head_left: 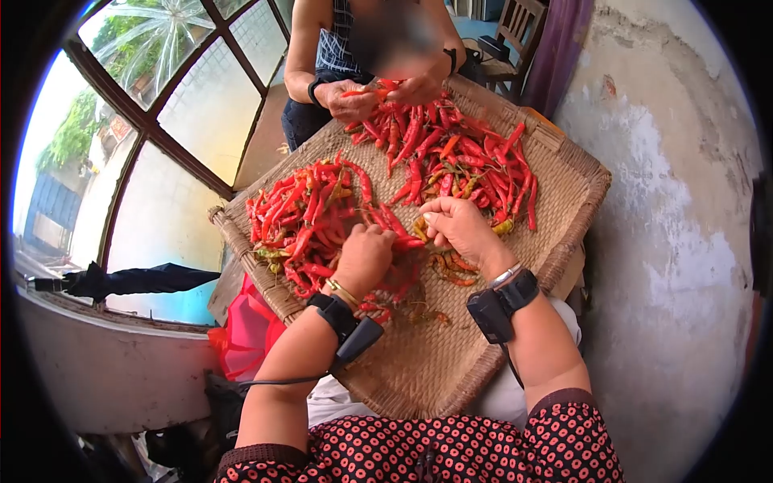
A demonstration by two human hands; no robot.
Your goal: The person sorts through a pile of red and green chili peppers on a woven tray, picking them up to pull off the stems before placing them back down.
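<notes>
Red chili peppers lie in two heaps on a woven tray, a left heap (302,209) and a right heap (475,161). My left hand (366,253) is closed at the edge of the left heap, with a red chili pepper (407,243) sticking out past its fingers. To its right, my right hand (460,227) has thumb and forefinger pinched together; what is between them is too small to make out. A yellowish pepper (420,227) is beside those fingertips. Several shrivelled orange-brown peppers (452,278) lie below my right hand.
The woven tray (555,181) has a raised rim. Across it, another person's hands (346,98) hold red peppers. Windows and a folded dark umbrella (153,280) are at left, above a pink-red bag (248,330). A rough wall (652,201) stands at right, a wooden chair (515,40) behind.
</notes>
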